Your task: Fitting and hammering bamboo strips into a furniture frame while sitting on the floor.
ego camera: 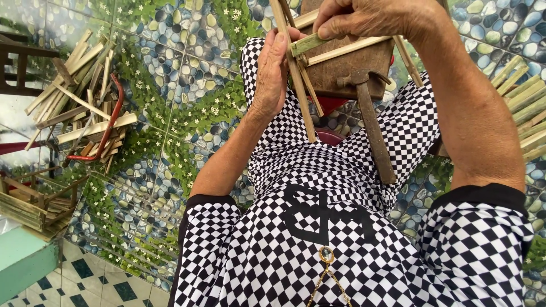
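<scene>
Head view looks down along a black-and-white chequered shirt [318, 227] toward both bare hands. Left hand [272, 74] wraps its grip around an upright strip of a bamboo frame [301, 74], palm pressed against the strip's left side, with the fingertips hidden behind it. Right hand [369, 20] reaches in from the upper right; its grip is closed over the green bamboo crosspiece [310, 44] where that piece meets the upright strip, the fingers curled over the top of the joint. The frame sits in front of the person's chest, held above a brown wooden block [352, 71] that lies on the lap. A hammer [369, 119] rests on that block, rusty head on the wood and its long handle running down toward the person's body; neither hand touches it.

On the pebble-and-flower patterned floor [182, 85], well apart to the left, lies a heap of cut bamboo strips [79, 96] with a red curved tube [111, 122] on it. More bamboo strips [526, 108] lie at the right edge. A small finished bamboo crate [34, 202] stands at the lower left.
</scene>
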